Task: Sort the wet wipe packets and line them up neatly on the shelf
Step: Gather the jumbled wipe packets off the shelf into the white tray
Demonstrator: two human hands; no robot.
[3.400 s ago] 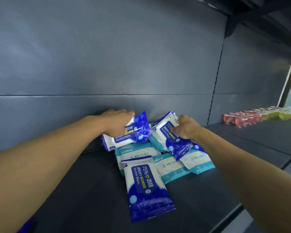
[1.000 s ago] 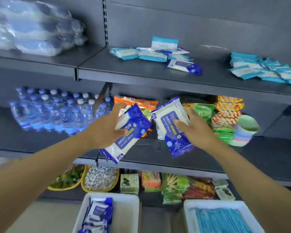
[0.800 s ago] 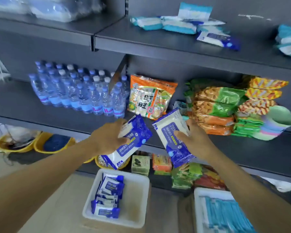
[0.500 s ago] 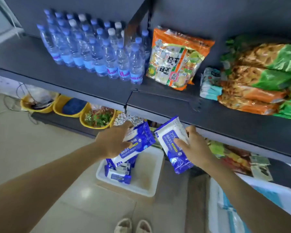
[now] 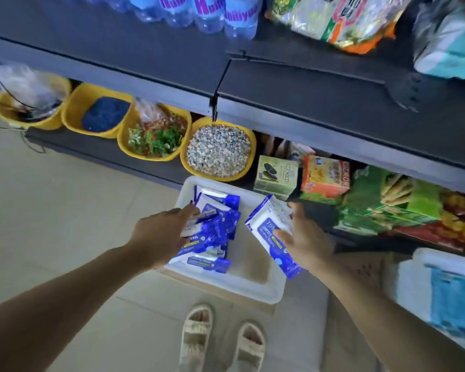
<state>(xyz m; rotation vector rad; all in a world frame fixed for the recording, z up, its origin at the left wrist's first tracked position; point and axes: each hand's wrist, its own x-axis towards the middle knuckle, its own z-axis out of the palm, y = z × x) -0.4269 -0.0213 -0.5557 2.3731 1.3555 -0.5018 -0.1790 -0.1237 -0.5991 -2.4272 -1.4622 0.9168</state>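
My left hand point(image 5: 159, 237) grips a blue-and-white soft plastic wet wipe packet point(image 5: 204, 237), fingers curled over it just above the white plastic bin point(image 5: 253, 288). My right hand point(image 5: 304, 237) pinches a second blue-and-white wipe packet point(image 5: 269, 226), thumb across its face. These look light, floppy and probably slick, so hold the flat middle.
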